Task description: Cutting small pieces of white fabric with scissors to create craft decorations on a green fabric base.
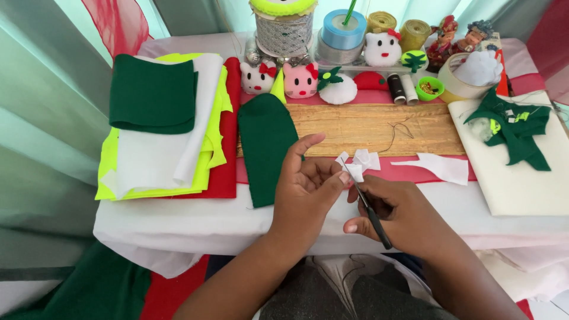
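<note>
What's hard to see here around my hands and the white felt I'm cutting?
Head view, the only one:
- Scissors: handles hidden inside the right hand.
- White felt piece: its lower edge hidden by the left hand fingers.
- Blade tips: too thin to tell whether they are open.
- Green felt sheet: partly behind the left hand.

Table: a low table (178, 222) under a white cloth, with a pink layer showing near its far edge
Backdrop: pale green curtains (47, 118) hang in folds on the left and behind
Accents: red sheer drapes (118, 24) at the upper corners
Light: bright, even daylight glows through the fabric
</note>
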